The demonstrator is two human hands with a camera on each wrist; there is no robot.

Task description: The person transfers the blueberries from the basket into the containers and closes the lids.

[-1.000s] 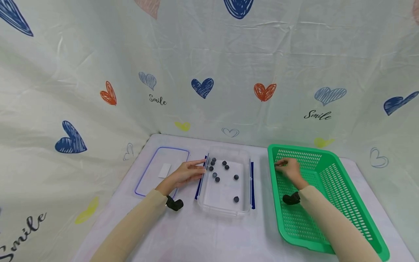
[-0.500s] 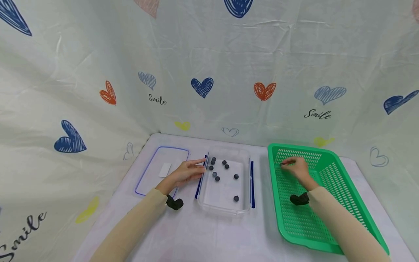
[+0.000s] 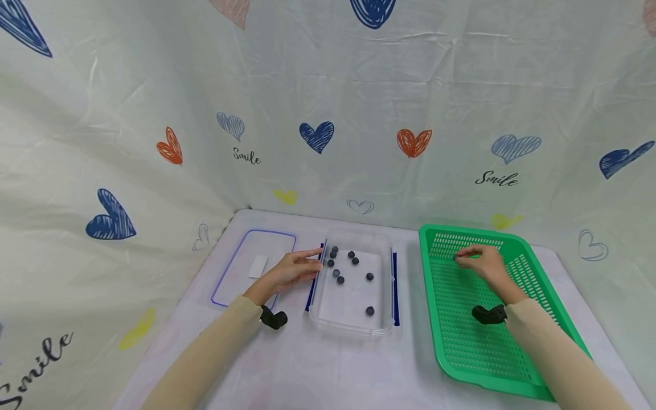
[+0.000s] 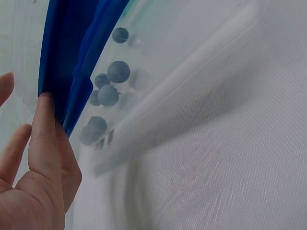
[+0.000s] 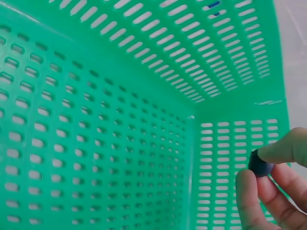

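In the right wrist view a dark blueberry [image 5: 260, 166] with a small crown is pinched between the thumb and fingers of my right hand [image 3: 486, 266]. That hand is over the green slotted basket [image 3: 427, 296], inside its far part. My left hand [image 3: 287, 272] rests its fairly straight fingers against the left side of a clear plastic box [image 3: 353, 330], at the blue side latch [image 4: 84, 57] seen in the left wrist view. Several blueberries [image 3: 370, 277] lie scattered on the box floor, most of them toward its far left.
A clear lid [image 3: 249, 230] with a blue edge and a white label [image 3: 258, 266] lies left of the box. Another blue latch [image 3: 396, 290] hangs folded out on the box's right side. A heart-print sheet [image 3: 359, 85] hangs behind the white-covered table [image 3: 318, 376].
My right hand has moved to the right, away from the basket's left wall toward its middle, with the blueberry in its fingers. The left hand and the box have stayed in place.
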